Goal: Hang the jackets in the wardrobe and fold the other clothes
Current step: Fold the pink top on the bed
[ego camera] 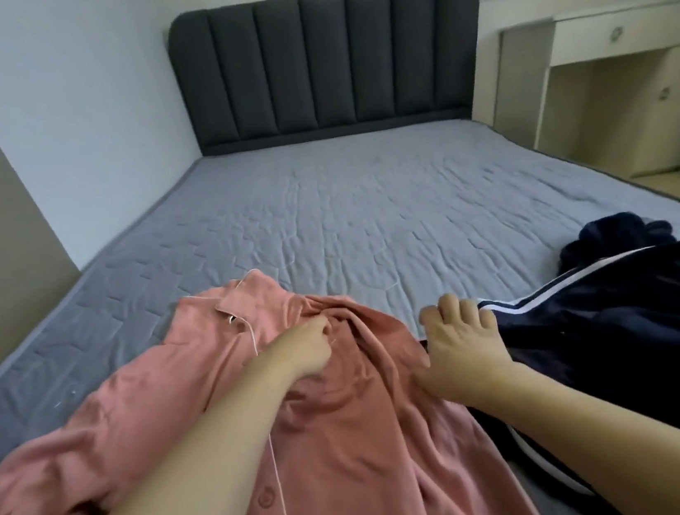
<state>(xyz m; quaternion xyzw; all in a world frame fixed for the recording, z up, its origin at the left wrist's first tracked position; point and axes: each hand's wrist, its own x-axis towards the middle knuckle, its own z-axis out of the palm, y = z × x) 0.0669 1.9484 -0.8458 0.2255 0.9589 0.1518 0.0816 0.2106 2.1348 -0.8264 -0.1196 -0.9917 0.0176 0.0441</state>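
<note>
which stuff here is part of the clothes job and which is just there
Part of the job:
- pink shirt, gripped near the collar by the left hand
- navy jacket with white stripes, beside it
- right hand, fingers spread at the edge of the shirt and the jacket

Just there:
- bed
- dark headboard
- white desk by the wall

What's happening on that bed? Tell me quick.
A person is sorting clothes on the grey mattress. The left hand pinches the front of a pink button-up shirt spread across the near edge, bunching the fabric near its collar. The right hand lies with fingers spread at the edge of a navy garment with white stripes beside the shirt. Neither piece is folded yet, and no wardrobe is in view.
</note>
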